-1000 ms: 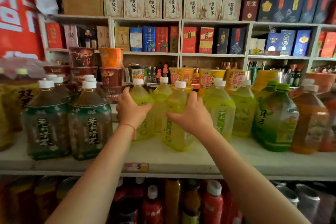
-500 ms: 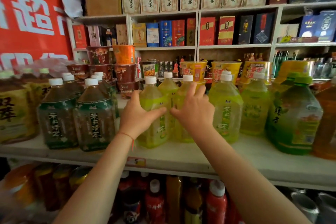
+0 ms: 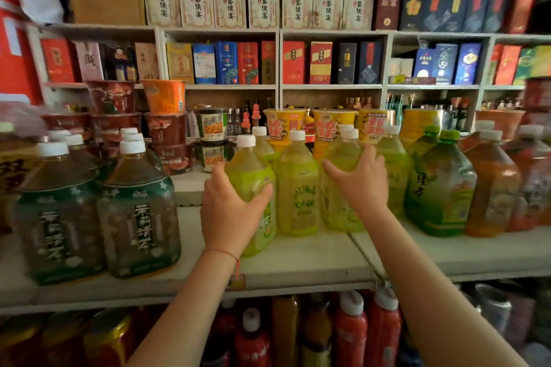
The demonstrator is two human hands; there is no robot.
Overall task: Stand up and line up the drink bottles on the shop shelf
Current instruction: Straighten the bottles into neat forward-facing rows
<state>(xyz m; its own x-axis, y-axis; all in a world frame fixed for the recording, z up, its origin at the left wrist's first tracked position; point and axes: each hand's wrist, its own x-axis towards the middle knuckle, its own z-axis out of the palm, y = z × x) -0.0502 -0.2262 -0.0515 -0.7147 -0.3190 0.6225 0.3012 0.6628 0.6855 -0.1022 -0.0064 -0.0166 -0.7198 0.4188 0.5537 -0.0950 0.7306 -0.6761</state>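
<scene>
- Head view: the left hand (image 3: 231, 211) is wrapped around a yellow-green bottle (image 3: 253, 185) that stands upright near the front of the shelf (image 3: 298, 265). The thumb is on the right side of the bottle and the fingers curl around the left.
- There is a thin red string (image 3: 222, 252) on the left wrist.
- The right hand (image 3: 362, 180) holds a second yellow-green bottle (image 3: 340, 208) a little further back. The fingers go over its top part, below the white cap.
- Between these two stands a middle yellow-green bottle (image 3: 298, 188), upright, with no hand on it. It sits just beside both held bottles.
- More yellow-green bottles stand behind these, but they are partly hidden.
- To the left, two big dark tea bottles (image 3: 137, 211) with green labels stand side by side at the front of the shelf, well apart from the left hand.
- To the right stand a green bottle (image 3: 441, 188) and then an orange bottle (image 3: 492, 185), close together.
- Behind the drinks are noodle cups (image 3: 167, 95) stacked up, some orange, some dark red, some yellow.
- The back wall has shelves full of red and blue boxes (image 3: 226, 62).
- Below the shelf are red bottles (image 3: 351, 334) with white caps.
</scene>
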